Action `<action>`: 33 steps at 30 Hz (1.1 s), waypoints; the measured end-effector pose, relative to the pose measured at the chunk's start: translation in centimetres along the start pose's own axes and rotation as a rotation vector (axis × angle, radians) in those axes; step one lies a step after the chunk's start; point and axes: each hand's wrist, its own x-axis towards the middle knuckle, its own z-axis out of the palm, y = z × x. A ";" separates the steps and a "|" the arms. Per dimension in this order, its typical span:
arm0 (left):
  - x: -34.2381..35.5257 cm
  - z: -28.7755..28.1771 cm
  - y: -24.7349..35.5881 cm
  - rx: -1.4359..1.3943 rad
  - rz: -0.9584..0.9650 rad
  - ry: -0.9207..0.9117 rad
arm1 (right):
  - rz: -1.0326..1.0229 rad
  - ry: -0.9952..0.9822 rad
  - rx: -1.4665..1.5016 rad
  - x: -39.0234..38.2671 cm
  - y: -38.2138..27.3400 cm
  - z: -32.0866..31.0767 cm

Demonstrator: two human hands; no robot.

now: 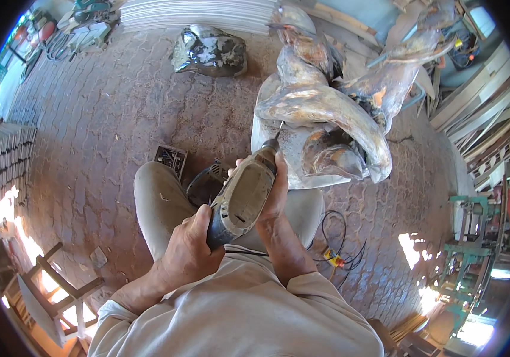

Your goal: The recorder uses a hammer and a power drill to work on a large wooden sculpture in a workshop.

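Note:
Both my hands are wrapped round a dusty straight die grinder (244,196), a power tool with a thin bit at its far end. My left hand (189,241) grips its rear end, while my right hand (275,193) holds the front part near the collar. The bit points up and away, its tip at the lower edge of a large, twisted, glossy brown wooden sculpture (326,104); whether it touches, I cannot tell. That sculpture rests on a pale, dust-strewn block (261,134) in front of my knees. A hollow, curled part (335,159) of it lies right of the tool.
Beyond my left knee are a small box of bits (170,157) and another power tool (213,172). A dark shiny lump (210,52) sits on the brick floor (106,101). Cables with a yellow connector (333,257) lie at right. Planks (487,107) lean far right; a wooden stool (67,291) stands left.

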 end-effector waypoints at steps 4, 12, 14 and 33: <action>-2.4 -1.1 -2.3 -0.053 -0.050 -0.144 | -0.007 0.145 -0.109 -3.2 2.3 -0.9; 0.5 2.1 -10.0 -0.890 -0.044 -0.767 | -0.336 0.453 -0.191 -11.9 0.5 -4.1; 5.1 5.3 -11.5 -0.777 0.104 -0.621 | -0.423 0.470 -0.166 -14.3 -1.5 -4.8; 27.4 12.6 -10.7 -0.303 -0.120 -0.338 | -0.605 0.963 -0.246 -35.4 -11.1 -28.2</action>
